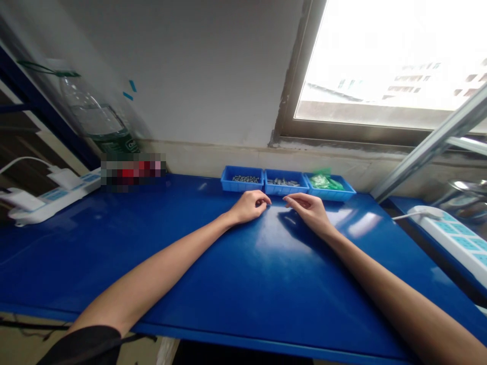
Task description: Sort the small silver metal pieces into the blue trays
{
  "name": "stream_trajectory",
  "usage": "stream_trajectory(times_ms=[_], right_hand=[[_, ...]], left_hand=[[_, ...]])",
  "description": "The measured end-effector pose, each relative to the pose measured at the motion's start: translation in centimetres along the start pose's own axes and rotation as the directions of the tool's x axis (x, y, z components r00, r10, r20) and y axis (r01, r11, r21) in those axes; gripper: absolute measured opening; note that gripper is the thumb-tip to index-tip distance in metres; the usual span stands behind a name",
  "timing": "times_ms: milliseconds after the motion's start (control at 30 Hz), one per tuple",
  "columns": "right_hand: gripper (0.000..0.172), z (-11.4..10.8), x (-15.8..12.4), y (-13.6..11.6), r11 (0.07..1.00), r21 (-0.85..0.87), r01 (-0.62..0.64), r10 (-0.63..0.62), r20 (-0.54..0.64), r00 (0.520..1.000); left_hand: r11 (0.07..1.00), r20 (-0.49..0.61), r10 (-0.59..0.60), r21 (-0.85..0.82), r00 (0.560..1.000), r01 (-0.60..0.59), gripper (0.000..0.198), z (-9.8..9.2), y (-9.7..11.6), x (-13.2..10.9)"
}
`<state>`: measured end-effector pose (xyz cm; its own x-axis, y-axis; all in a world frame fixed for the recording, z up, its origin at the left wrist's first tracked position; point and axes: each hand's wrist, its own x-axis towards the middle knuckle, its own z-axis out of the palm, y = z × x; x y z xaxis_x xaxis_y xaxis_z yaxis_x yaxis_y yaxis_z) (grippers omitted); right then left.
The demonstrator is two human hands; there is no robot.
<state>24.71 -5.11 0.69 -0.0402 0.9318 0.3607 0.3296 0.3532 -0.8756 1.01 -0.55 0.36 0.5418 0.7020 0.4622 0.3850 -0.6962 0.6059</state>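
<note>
My left hand [250,207] rests low over the blue table in front of the left and middle bins. Its fingers curl round with the tips drawn together, and anything in them is too small to make out. Facing it, my right hand [309,209] has thumb and fingers pinched, a short gap from the left fingertips. What that pinch holds, if anything, does not show. Just behind the hands stand a blue bin [242,186] of small metal pieces, a second blue bin [282,190] with longer metal pieces, and a third blue bin [332,194] holding green-and-clear plastic bags [323,181].
The glossy blue table [190,299] runs to the wall. At left are a power strip [53,197] with plugs and a large plastic bottle [97,116]. Another power strip [456,233] and a slanting metal bar [426,144] are at right, below a window [380,61].
</note>
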Motion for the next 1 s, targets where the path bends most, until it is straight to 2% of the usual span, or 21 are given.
stream_trajectory(times_ms=[233,633,1000], right_hand=[[0.033,0.41,-0.13,0.52,0.986,-0.154,0.062,-0.047,0.102,0.994],[0.027,0.28,-0.01,0.76,0.942,-0.297,0.157,-0.15,0.046,0.988],[0.015,0.47,-0.26,0.45,0.896,-0.383,0.223,-0.205,0.089,0.975]], left_hand=[[0.999,0.008,0.024,0.022,1.0,-0.024,0.024,0.09,-0.06,-0.01],[0.998,0.033,0.02,0.058,0.999,-0.022,0.024,0.06,0.33,-0.06],[0.997,0.025,0.035,0.07,0.999,-0.037,0.024,0.16,0.01,-0.12]])
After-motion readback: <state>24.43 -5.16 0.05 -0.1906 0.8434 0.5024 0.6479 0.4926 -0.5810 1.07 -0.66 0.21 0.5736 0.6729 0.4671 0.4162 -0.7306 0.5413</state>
